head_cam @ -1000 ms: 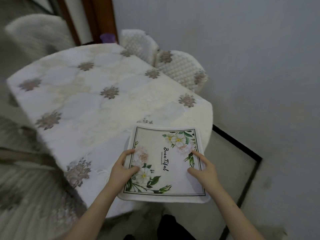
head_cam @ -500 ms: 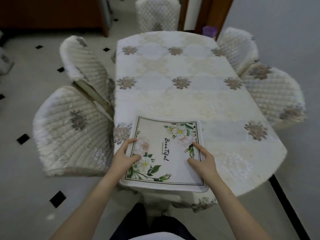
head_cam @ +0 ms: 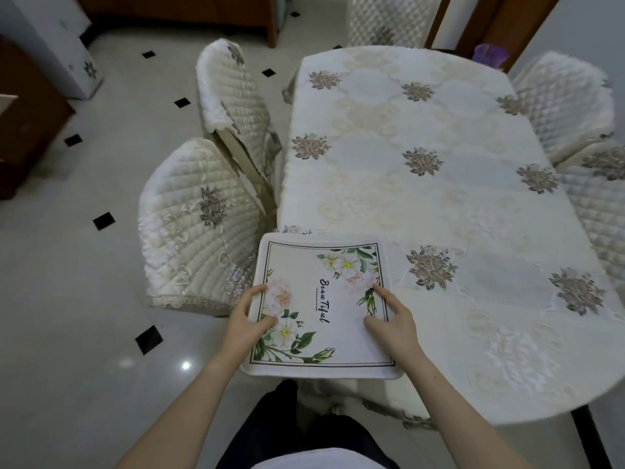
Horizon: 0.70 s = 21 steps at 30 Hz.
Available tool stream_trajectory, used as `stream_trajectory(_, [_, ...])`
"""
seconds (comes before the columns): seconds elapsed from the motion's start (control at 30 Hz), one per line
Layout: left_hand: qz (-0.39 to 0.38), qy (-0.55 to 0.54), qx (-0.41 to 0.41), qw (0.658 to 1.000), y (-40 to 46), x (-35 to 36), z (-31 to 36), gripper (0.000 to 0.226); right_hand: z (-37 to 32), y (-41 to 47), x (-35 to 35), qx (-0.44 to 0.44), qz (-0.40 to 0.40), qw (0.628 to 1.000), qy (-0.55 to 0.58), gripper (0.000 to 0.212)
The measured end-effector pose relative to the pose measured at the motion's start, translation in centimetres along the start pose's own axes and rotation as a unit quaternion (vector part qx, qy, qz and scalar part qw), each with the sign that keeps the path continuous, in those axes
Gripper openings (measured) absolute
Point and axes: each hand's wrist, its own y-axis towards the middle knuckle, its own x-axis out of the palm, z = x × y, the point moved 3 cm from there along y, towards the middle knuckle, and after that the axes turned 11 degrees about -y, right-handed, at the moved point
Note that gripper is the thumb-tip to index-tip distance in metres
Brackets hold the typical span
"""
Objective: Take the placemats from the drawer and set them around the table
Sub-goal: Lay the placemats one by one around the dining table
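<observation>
A white placemat (head_cam: 324, 299) with a dark border, flower prints and the script word "Beautiful" is held flat over the near left corner of the table (head_cam: 439, 204), which wears a cream embroidered cloth. Whether it is one mat or a stack I cannot tell. My left hand (head_cam: 248, 321) grips its left edge, thumb on top. My right hand (head_cam: 390, 318) grips its right edge, fingers spread on the surface. The mat's near edge overhangs the table toward me.
Quilted cream chairs stand on the left (head_cam: 199, 225), (head_cam: 233, 96), at the far end (head_cam: 385, 22), and on the right (head_cam: 568, 99). A purple cup (head_cam: 488, 54) sits beyond the far right corner. A dark wooden cabinet (head_cam: 27, 123) is at the left.
My view has swung around the table end toward its left side. Both hands keep hold of the placemat, which now lies over the near left corner instead of the table's end.
</observation>
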Motion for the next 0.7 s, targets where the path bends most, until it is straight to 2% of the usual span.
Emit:
stream_trajectory(0.17, [-0.053, 0.006, 0.001, 0.999, 0.9, 1.4, -1.4, 0.06, 2.2, -0.5, -0.5, 0.019, 0.032, 0.999, -0.006, 0.063])
stream_trajectory(0.33, [-0.062, 0.02, -0.029, 0.997, 0.9, 1.9, -3.3, 0.06, 3.5, -0.2, 0.0, 0.029, 0.017, 0.998, -0.046, 0.062])
stream_trajectory(0.53, [-0.023, 0.134, -0.059, 0.989, 1.3, 1.5, -3.8, 0.076, 4.2, 0.6, 0.5, 0.075, -0.026, 0.984, -0.158, 0.077])
stream_trajectory(0.63, [-0.021, 0.205, -0.056, 0.977, 1.4, 1.9, -3.3, 0.081, 4.2, 0.9, 0.5, 0.085, -0.011, 0.959, -0.271, 0.079])
stream_trajectory(0.7, [-0.014, 0.256, -0.052, 0.965, 1.6, 1.9, -2.7, 0.08, 4.0, 1.1, 0.4, 0.074, -0.023, 0.948, -0.308, 0.079])
